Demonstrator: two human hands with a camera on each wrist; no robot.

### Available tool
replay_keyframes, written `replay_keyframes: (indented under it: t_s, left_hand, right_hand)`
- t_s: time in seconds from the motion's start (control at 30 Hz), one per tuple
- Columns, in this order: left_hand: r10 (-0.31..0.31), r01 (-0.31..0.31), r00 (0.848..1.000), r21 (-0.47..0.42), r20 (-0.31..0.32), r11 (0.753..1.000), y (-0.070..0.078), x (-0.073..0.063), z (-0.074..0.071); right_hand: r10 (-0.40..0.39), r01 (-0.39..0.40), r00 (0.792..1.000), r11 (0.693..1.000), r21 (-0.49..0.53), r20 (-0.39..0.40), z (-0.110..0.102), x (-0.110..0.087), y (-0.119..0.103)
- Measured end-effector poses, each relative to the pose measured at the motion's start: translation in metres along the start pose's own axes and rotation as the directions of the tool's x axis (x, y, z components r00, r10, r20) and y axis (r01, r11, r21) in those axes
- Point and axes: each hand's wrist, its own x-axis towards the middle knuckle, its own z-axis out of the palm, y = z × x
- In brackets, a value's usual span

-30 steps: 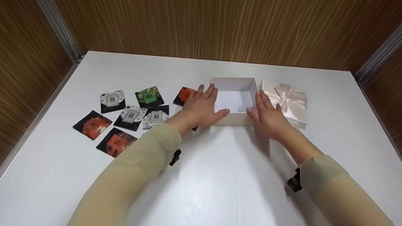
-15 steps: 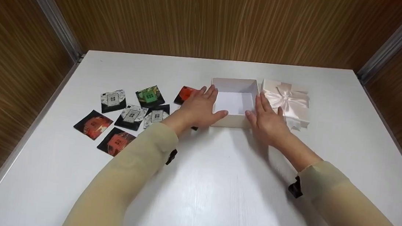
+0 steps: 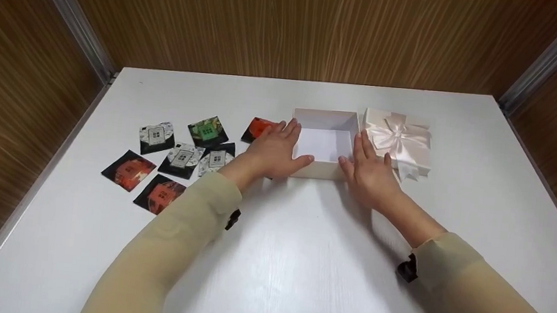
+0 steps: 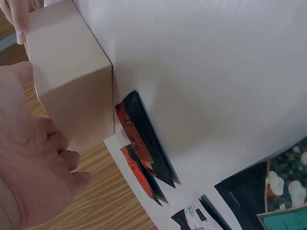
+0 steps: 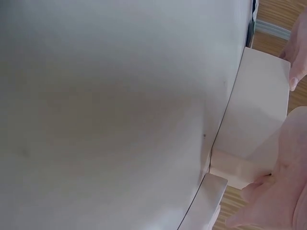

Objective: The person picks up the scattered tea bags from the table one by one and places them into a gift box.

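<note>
Touching this open box (image 3: 324, 171) with my left hand (image 3: 276, 151) and right hand (image 3: 371, 178), fingers pretty straight, bow-topped lid (image 3: 398, 137) off right.

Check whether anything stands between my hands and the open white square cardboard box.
Nothing visible does: your left hand and right hand rest at opposite sides of the box. The pale pink satin-bowed square lid lies to the right, not between.

The white worktop (image 3: 299, 261), smooth and slightly glossy, carries flat square packets (image 3: 181, 160) printed in red, green and black-and-white, scattered across its left part, an open pale box (image 3: 322, 170) in its far half right of them, and a pale bow-topped lid (image 3: 397, 136) just right of the box.
</note>
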Motion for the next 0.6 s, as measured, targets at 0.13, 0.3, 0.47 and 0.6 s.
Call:
replay_keyframes:
  t_s: [0.13,0.3,0.47,0.6]
  left_hand:
    - [0.003,-0.004,1.0,-0.019,-0.007,1.0,0.0,-0.003,-0.002]
    - [0.018,-0.018,1.0,-0.025,-0.01,1.0,0.001,-0.005,-0.002]
    - [0.024,-0.024,1.0,-0.013,-0.003,1.0,0.001,-0.007,0.001]
    - [0.027,-0.027,1.0,-0.015,0.005,1.0,0.001,-0.011,0.004]
  right_hand:
    - [-0.004,0.004,1.0,1.0,0.0,-0.017,-0.001,-0.003,-0.003]
    - [-0.002,0.002,1.0,1.0,0.005,-0.03,-0.003,-0.009,-0.007]
    - [-0.007,0.007,0.999,1.0,0.0,-0.046,-0.002,-0.014,-0.009]
    - [-0.007,0.007,0.999,1.0,0.0,-0.05,0.002,-0.019,-0.01]
